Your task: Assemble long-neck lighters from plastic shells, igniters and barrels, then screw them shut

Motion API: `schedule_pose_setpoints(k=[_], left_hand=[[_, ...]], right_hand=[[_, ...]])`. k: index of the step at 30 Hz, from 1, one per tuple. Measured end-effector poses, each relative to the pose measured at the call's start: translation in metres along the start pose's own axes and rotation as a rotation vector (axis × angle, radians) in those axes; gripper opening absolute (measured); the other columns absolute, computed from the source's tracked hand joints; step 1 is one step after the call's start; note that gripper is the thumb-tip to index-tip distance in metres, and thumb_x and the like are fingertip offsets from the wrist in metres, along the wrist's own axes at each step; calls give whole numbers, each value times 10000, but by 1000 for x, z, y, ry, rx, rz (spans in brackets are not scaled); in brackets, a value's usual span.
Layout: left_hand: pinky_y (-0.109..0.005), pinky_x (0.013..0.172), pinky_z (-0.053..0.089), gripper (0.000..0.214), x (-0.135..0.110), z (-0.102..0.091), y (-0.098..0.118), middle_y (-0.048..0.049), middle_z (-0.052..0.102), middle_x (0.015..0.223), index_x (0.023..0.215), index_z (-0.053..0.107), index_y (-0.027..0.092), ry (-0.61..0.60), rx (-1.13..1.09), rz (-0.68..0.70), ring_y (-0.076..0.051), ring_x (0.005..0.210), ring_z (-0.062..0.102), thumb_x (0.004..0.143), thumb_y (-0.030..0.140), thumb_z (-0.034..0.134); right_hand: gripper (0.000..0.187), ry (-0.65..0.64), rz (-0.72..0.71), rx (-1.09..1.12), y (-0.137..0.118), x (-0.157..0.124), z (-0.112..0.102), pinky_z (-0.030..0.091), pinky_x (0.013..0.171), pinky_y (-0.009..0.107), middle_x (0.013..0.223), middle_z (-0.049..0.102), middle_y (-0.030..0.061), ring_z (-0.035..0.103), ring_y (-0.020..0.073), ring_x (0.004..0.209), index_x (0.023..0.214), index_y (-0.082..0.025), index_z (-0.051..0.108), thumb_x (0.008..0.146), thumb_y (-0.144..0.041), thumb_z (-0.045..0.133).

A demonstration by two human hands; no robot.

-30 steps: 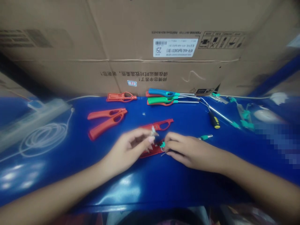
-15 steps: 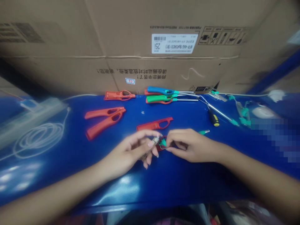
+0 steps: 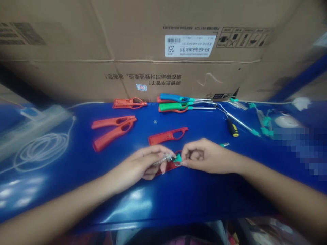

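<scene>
My left hand (image 3: 143,162) is closed around a clear lighter fuel tank (image 3: 161,159) with a metal valve at its tip. Just right of that tip sits a green plastic trigger (image 3: 178,158) with a thin pale loop of wire or tube below it. My right hand (image 3: 209,157) pinches at the right side of the trigger; what lies between its fingertips is hidden. Under both hands lies a red lighter handle half (image 3: 168,166), partly covered. Another red handle half (image 3: 167,136), its inside showing, rests just beyond my hands.
Red handle shells (image 3: 113,134) lie at the left, another (image 3: 130,102) by the cardboard box (image 3: 143,41). Assembled lighters (image 3: 175,107) are stacked at the back. A screwdriver (image 3: 233,128), a metal rod (image 3: 242,122) and green-ended parts (image 3: 265,122) lie right. A coiled white cable (image 3: 43,151) is left.
My left hand has tilted the fuel tank flatter and lowered its tip toward the green trigger. More of the red handle half beneath now shows. My right hand stays pinched in nearly the same spot.
</scene>
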State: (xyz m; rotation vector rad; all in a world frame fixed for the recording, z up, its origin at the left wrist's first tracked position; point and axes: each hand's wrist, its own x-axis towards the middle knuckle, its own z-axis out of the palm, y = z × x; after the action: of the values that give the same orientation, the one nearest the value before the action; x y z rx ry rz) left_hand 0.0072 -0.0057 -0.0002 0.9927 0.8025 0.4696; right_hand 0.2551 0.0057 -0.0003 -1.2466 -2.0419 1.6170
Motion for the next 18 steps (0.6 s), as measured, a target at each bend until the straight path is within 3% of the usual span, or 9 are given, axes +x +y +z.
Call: schedule_pose_setpoints(k=[6,13,18], left_hand=[[-174,418,140,274,-3,2,3,38,512,694,1034,634,145,21,56,-68,-19,455,241,957,408,615],[-152,392,117,254,-9,5,5,29,454,693,1041,690,95,-98,-120,-229,-13,462,205,977,317,584],[-134,405,115,211,-11,5,8,16,446,749,1061,684,104,-158,-256,-270,-11,497,224,972,269,588]], right_hand=[[241,-69,163,140,-5,-1,2,299,397,171,522,486,-78,397,53,418,890,-163,635,858,-396,688],[235,16,-77,-34,-3,0,-1,309,483,193,559,452,-70,375,58,508,871,-145,696,861,-380,694],[256,-21,-90,-10,2,4,-3,311,483,196,575,468,-65,380,58,513,866,-139,696,857,-395,704]])
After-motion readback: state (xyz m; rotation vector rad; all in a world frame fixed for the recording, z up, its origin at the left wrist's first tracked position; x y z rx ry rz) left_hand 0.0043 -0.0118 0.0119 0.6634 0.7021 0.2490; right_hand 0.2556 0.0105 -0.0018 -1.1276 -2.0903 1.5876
